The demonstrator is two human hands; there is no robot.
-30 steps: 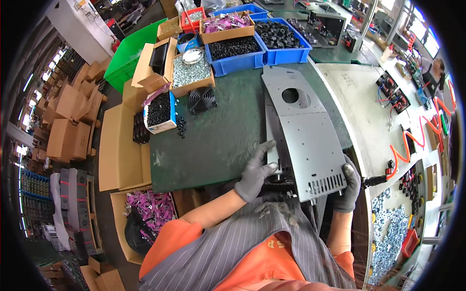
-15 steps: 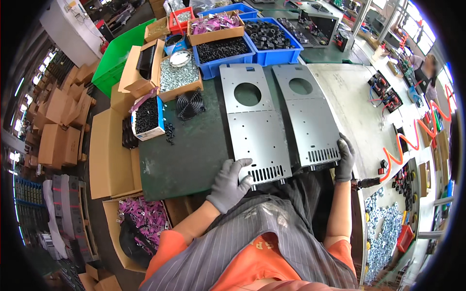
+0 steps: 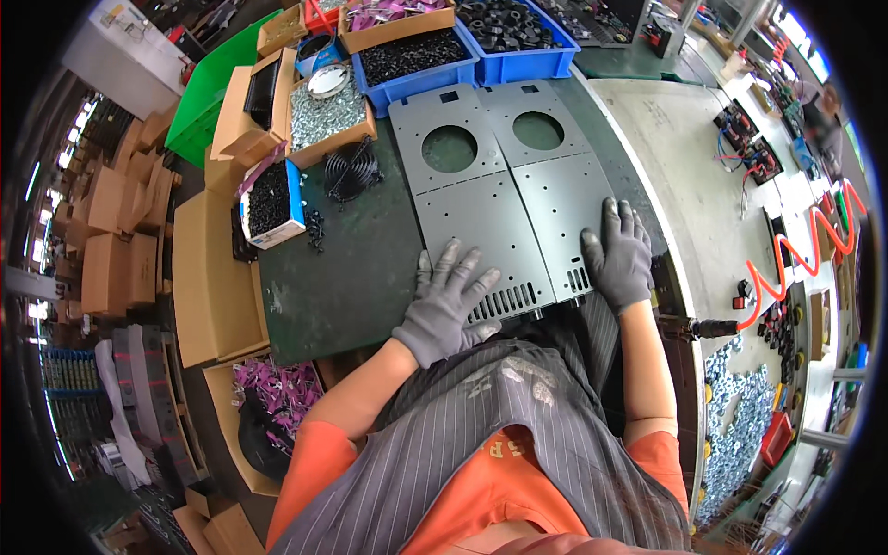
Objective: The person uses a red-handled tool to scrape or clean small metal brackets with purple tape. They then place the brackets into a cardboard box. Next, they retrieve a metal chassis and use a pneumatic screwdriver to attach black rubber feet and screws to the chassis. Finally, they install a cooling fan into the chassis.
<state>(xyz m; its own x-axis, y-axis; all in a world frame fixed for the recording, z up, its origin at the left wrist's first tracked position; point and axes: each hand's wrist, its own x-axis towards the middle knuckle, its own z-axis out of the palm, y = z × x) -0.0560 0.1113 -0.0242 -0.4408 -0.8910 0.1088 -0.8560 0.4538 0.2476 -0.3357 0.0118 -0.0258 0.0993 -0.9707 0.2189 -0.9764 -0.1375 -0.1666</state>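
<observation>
Two grey sheet-metal panels lie side by side on the green-topped bench, their long edges touching or nearly so. The left panel (image 3: pixel 462 213) and the right panel (image 3: pixel 548 199) each have a large round hole toward the far end and slots at the near end. My left hand (image 3: pixel 444 305), in a grey glove, rests with spread fingers on the near left corner of the left panel. On the near right part of the right panel my gloved right hand (image 3: pixel 618 257) lies flat, fingers stretched forward and covering some of the slots.
Beyond the panels stand blue bins (image 3: pixel 416 74) of black parts and a carton of screws (image 3: pixel 328 116). A black fan guard (image 3: pixel 351 171) lies left of the panels, near a small box of black screws (image 3: pixel 273 208). An orange coiled hose (image 3: pixel 800 264) hangs at the right.
The right panel has moved left against the other panel, closing the gap between them. My right hand has shifted from its side edge onto its top; my left fingers have spread.
</observation>
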